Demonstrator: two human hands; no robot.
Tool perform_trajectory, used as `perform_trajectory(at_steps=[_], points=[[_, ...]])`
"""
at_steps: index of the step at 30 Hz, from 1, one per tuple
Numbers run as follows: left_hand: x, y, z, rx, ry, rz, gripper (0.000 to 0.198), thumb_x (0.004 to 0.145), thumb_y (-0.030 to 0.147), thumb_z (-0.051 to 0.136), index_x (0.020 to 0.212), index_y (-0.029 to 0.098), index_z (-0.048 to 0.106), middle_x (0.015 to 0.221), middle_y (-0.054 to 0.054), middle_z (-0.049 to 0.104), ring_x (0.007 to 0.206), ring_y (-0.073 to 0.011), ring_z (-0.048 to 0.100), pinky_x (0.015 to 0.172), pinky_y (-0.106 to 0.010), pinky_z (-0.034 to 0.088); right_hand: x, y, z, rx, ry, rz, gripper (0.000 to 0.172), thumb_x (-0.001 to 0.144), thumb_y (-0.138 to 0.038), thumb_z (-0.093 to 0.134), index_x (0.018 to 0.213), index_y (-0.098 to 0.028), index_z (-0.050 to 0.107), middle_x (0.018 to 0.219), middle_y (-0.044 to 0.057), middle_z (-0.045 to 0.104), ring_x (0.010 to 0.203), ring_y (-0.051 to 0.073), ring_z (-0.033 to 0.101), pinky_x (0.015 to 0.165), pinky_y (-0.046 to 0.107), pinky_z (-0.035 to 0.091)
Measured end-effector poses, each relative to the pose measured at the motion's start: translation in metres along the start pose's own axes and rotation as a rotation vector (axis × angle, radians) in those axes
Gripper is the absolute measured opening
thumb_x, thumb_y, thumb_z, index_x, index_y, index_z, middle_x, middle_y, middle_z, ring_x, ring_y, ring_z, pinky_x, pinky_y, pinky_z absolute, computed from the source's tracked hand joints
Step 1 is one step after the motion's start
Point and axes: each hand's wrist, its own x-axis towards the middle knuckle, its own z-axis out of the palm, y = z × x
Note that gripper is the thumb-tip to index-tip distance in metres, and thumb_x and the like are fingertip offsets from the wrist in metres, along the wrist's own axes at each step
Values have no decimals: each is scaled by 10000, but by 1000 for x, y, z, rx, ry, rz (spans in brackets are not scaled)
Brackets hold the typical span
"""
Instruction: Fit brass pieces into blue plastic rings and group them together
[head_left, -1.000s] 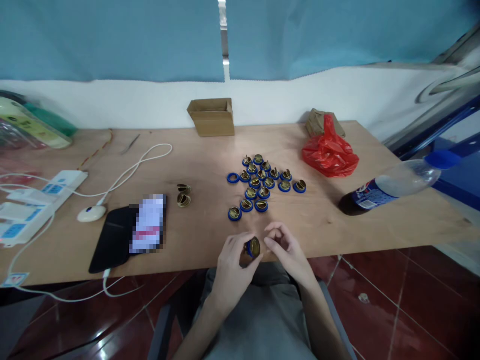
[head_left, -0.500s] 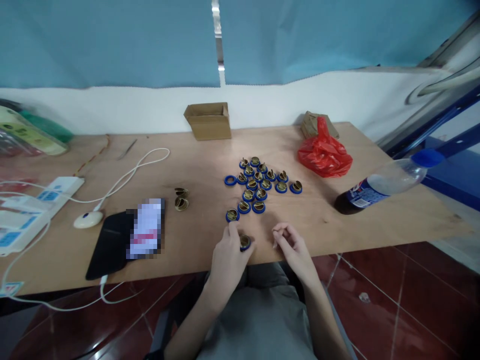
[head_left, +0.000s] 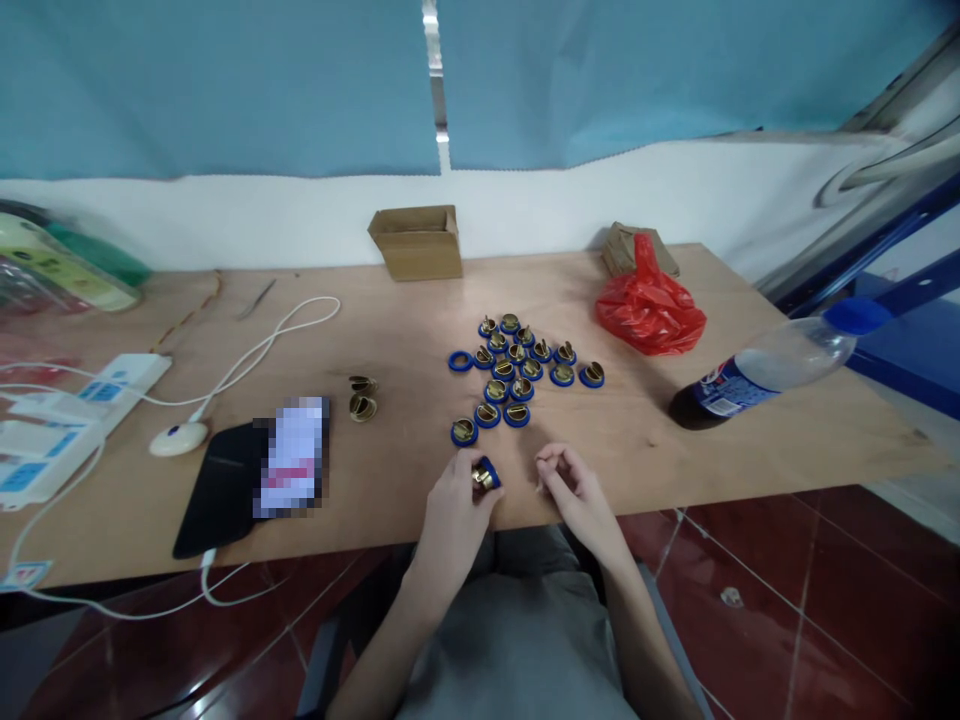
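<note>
Near the table's front edge my left hand (head_left: 455, 500) grips a gold piece with a blue ring (head_left: 486, 474) between thumb and fingers, tilted on its side. My right hand (head_left: 571, 487) is a short way to the right, thumb and fingertips pinched; whatever they hold is too small to name. Beyond both hands lie several gold clips in blue rings (head_left: 503, 370), loosely grouped. One bare blue ring (head_left: 460, 361) is at the group's left side. Farther left, gold pieces without rings (head_left: 363, 407) rest on the wooden table (head_left: 405, 340).
A cardboard box (head_left: 422, 250) stands at the back. To the right are a red plastic bag (head_left: 649, 310) and a leaning bottle of dark drink (head_left: 739, 385). On the left lie phones (head_left: 217, 490), a white cable and a power strip (head_left: 124, 375).
The ringed piece in my left hand has turned from facing up onto its side. My right hand has shifted slightly left, toward my left hand.
</note>
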Motion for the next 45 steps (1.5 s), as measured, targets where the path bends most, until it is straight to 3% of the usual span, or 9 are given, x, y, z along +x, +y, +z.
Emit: perform_trajectory(at_steps=[7, 13, 21, 26, 30, 33, 36, 39, 45], points=[[6, 3, -1, 105, -6, 78, 180, 888, 309, 730, 999, 196, 645, 964, -76, 755, 899, -277, 741, 777, -374, 556, 4, 3, 4, -36, 10, -40, 295, 986, -511, 574, 965, -217, 587, 726, -23, 530, 654, 159, 534, 620, 283, 421], [15, 7, 11, 167, -37, 27, 123, 907, 280, 708, 948, 195, 629, 934, -62, 741, 812, -241, 724, 688, -306, 501, 4, 6, 4, -46, -9, -32, 284, 987, -505, 557, 975, -222, 577, 723, -27, 517, 645, 156, 540, 597, 270, 419], [26, 2, 31, 166, 43, 19, 378, 926, 297, 710, 1249, 174, 557, 762, -8, 699, 740, -267, 729, 621, -302, 469, 3, 5, 2, -64, -14, -36, 270, 999, -490, 543, 990, -223, 577, 725, -19, 547, 649, 161, 557, 584, 270, 420], [17, 3, 35, 30, 110, 53, 377, 947, 298, 668, 1277, 171, 537, 871, -36, 726, 744, -233, 725, 658, -313, 515, 3, 5, 2, -89, -16, -50, 258, 1005, -476, 539, 975, -222, 576, 722, -22, 544, 646, 160, 549, 592, 269, 421], [5, -1, 20, -88, 260, 129, 290, 963, 303, 627, 1236, 214, 586, 970, -46, 738, 787, -188, 714, 754, -309, 559, 3, 8, 3, -115, -9, -70, 269, 1009, -481, 527, 945, -223, 572, 717, -19, 542, 650, 163, 543, 605, 274, 419], [11, -18, -10, -22, 478, 126, 222, 969, 340, 602, 1146, 210, 635, 990, -63, 723, 823, -198, 693, 827, -348, 565, 5, 9, 3, -111, -8, -68, 276, 1001, -491, 528, 945, -224, 572, 709, -21, 531, 642, 165, 538, 594, 272, 417], [32, -49, -45, 151, 598, 30, 343, 967, 390, 569, 1228, 170, 609, 1091, -128, 692, 947, -273, 676, 890, -444, 559, 6, 9, 4, -118, -9, -64, 282, 996, -500, 524, 950, -225, 570, 706, -20, 528, 632, 166, 532, 581, 272, 407], [58, -86, -68, 312, 621, -23, 519, 915, 368, 594, 1353, 101, 516, 1309, -232, 608, 1244, -384, 578, 1080, -577, 450, 5, 10, 5, -125, -5, -62, 288, 991, -506, 521, 941, -226, 565, 701, -21, 527, 632, 168, 533, 590, 276, 410], [80, -116, -67, 322, 508, -68, 378, 867, 329, 599, 1187, 128, 572, 1207, -212, 636, 1213, -413, 573, 1063, -603, 431, 10, -12, 0, -120, -83, -66, 258, 999, -467, 505, 926, -225, 557, 702, -23, 534, 632, 160, 547, 603, 271, 436]])
